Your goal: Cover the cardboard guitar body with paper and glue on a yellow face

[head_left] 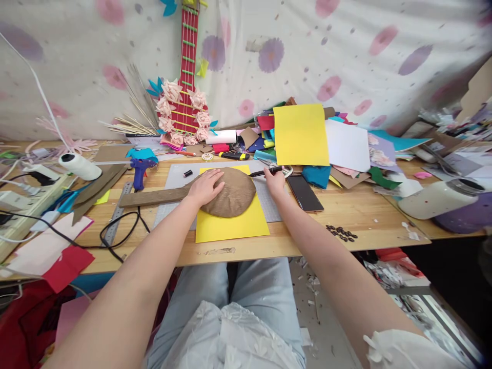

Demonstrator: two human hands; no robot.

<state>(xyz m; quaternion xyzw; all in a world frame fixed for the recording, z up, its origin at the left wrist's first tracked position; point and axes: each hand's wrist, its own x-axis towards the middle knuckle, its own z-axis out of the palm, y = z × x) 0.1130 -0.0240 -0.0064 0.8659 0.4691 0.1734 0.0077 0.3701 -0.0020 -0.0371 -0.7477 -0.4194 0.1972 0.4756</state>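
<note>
Your left grip (206,188) is open, palm down, resting on the brown fan (238,193) near where its round head meets its handle. Your right grip (274,181) is closed around a black pen (262,173), whose tip points left and sits at the fan's edge; I cannot tell whether it touches the yellow sheet (230,230) below. The fan lies under your left grip and just left of your right one, its handle running out to the left of both. The sheet lies beneath the fan's head and reaches nearer to you than either grip, over a grey mat (271,207) on the worktop (300,233). The pen's cap (187,173) is left of your left grip and slightly beyond it. A phone (305,193) lies just right of your right grip, with dark beads (342,233) farther right and nearer to you. Well left of your left grip is a blue glue gun (139,171). Beyond your left grip stands a red guitar (186,110) trimmed with pink flowers.
</note>
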